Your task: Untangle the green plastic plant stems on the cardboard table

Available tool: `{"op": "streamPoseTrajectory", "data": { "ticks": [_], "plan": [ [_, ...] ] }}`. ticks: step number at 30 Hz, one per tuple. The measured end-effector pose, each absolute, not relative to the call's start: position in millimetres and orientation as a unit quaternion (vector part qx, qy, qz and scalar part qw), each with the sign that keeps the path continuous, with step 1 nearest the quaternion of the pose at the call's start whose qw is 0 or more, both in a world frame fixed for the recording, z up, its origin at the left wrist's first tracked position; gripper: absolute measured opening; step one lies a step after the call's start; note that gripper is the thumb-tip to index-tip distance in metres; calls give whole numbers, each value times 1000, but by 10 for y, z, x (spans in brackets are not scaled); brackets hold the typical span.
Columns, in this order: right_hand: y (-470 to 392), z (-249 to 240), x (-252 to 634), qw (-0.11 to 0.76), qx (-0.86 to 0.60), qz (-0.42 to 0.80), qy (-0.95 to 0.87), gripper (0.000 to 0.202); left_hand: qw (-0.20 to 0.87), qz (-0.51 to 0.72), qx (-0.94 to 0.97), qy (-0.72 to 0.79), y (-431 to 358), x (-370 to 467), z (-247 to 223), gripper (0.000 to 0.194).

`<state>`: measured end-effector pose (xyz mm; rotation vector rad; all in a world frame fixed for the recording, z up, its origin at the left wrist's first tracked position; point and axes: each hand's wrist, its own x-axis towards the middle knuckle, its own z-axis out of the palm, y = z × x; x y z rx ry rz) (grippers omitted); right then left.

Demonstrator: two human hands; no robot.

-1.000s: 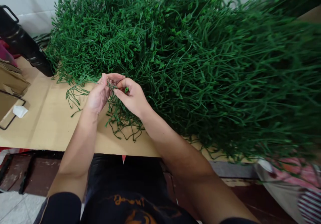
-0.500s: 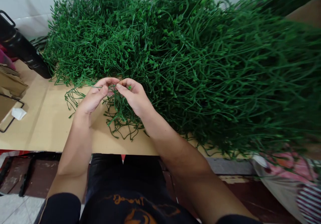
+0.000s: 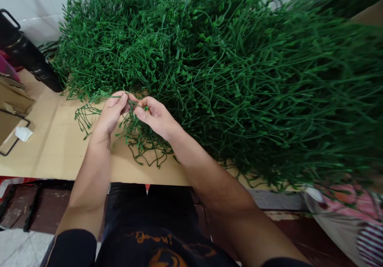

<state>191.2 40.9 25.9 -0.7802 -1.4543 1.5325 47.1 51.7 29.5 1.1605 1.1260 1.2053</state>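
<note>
My left hand [image 3: 114, 109] is closed, thumb against the fingers, around thin green plastic plant stems [image 3: 86, 113] whose ends stick out to its left. Close beside it, my right hand [image 3: 154, 117] pinches a green stem with small bright tips between thumb and forefinger. A stem runs across the short gap between the two hands. Loose stems [image 3: 146, 149] hang and lie on the cardboard under my right hand. Behind both hands rises a big heap of green artificial stems [image 3: 209, 71]. My fingers partly hide what they grip.
A black bottle [image 3: 30, 55] leans at the left against the heap. Cardboard boxes [image 3: 13, 97] and a white scrap of paper [image 3: 23, 133] lie at the left. Brown cardboard [image 3: 62, 151] covers the table. At the far right, part of another person's striped clothing [image 3: 370, 241] shows.
My hands have drawn slightly apart at the fingertips, the left thumb now pressing on the stem. My right hand has dropped a little. The heap looks the same.
</note>
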Motion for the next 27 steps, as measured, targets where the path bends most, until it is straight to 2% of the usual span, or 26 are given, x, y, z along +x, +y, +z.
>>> {"op": "streamPoseTrajectory", "data": {
  "ticks": [6,11,17,23,27],
  "plan": [
    [348,228,1833,447,-298,593,-599,66,514,555,475,450,539,556,254,27],
    [277,146,1781,491,-332,498,-634,55,510,577,447,456,593,687,191,32],
    [248,179,1817,474,-357,394,-702,44,506,582,435,465,569,795,249,34],
    [292,186,1824,532,-322,441,-647,49,586,510,477,412,560,587,256,33],
    [366,145,1840,545,-323,481,-606,52,562,518,503,403,528,596,263,25]
  ]
}}
